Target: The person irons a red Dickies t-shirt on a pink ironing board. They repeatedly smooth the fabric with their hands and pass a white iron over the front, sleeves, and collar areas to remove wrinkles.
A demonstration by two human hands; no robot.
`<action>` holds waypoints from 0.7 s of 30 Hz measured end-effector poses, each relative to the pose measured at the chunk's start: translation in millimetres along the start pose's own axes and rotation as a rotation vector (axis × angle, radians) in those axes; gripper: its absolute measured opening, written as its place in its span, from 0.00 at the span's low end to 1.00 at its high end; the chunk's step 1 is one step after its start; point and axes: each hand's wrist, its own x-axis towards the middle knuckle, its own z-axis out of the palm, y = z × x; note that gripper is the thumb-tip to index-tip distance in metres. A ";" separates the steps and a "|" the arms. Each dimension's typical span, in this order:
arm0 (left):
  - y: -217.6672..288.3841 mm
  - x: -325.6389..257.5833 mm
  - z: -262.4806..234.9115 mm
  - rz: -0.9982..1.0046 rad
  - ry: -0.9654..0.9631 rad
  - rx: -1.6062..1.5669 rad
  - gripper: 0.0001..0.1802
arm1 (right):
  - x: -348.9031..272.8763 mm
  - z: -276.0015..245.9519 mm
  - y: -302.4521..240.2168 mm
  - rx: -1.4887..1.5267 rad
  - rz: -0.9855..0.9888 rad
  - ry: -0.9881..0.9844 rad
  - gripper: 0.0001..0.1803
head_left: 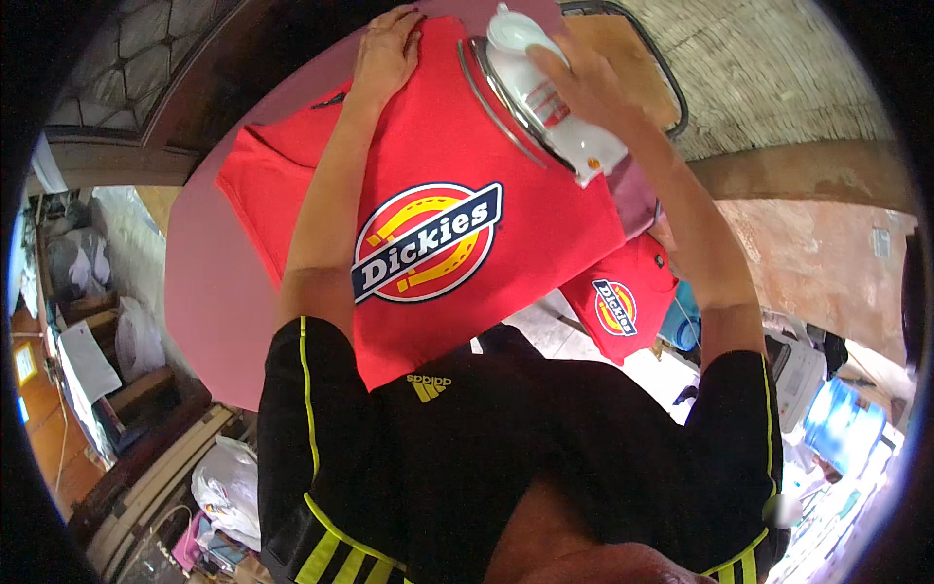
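Right hand [574, 73] grips white plastic steam iron [545, 92], soleplate on red cotton T-shirt [438, 165] with round chest logo, spread on pink padded ironing board [209, 292]. Left hand [384, 49] flat, fingers spread, pressing shirt's far edge.

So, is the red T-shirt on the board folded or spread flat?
Spread flat: the red T-shirt lies open on the pink board, logo up, left hand pressing it, right hand on the white iron.

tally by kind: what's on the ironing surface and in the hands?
Red T-shirt with round printed badge: 1
White iron, under the right hand: 1
Pink ironing surface: 1
Left hand flat on the shirt.
Total: 3
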 end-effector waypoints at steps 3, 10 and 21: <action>7.8 -2.0 -12.0 -0.222 0.105 0.108 0.14 | 49.9 13.9 16.4 -0.131 -0.174 0.019 0.22; -1.3 -0.5 -9.3 -0.357 0.032 -0.014 0.12 | 97.6 8.9 -43.2 -0.012 0.048 -0.013 0.25; -9.9 0.8 -20.9 -0.435 0.008 -0.121 0.14 | 96.9 9.7 -74.6 0.009 0.092 -0.049 0.26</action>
